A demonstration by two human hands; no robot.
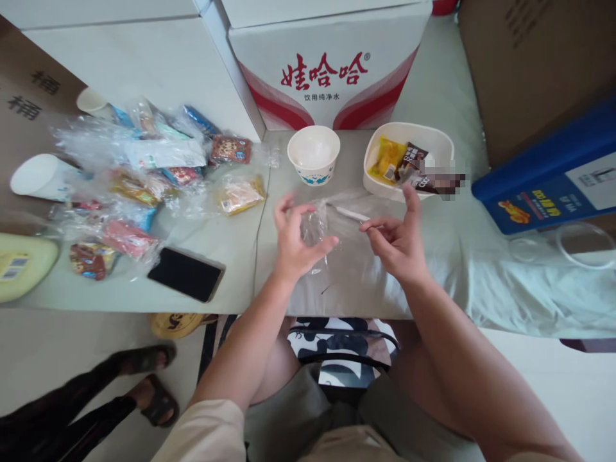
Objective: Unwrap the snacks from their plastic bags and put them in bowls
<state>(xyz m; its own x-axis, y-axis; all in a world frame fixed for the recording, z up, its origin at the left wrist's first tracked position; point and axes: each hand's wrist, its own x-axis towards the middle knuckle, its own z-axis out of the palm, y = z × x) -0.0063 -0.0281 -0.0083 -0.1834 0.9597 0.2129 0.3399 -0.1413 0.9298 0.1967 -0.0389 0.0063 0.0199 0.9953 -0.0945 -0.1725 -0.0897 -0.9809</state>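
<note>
My right hand pinches a slim white stick-like tool between thumb and fingers, its far end pointing left. I cannot make out its exact kind. My left hand has its fingers apart, with a crinkled clear plastic bag beside and under them. Just beyond the hands stands a white paper bowl with a blue print near its base. To its right, a cream plastic bowl holds a yellow packet and dark brown packets.
Several wrapped snacks are heaped at left near a paper cup and a black phone. A white carton backs the table; a blue box stands right, near a clear plastic cup. Another person's feet show lower left.
</note>
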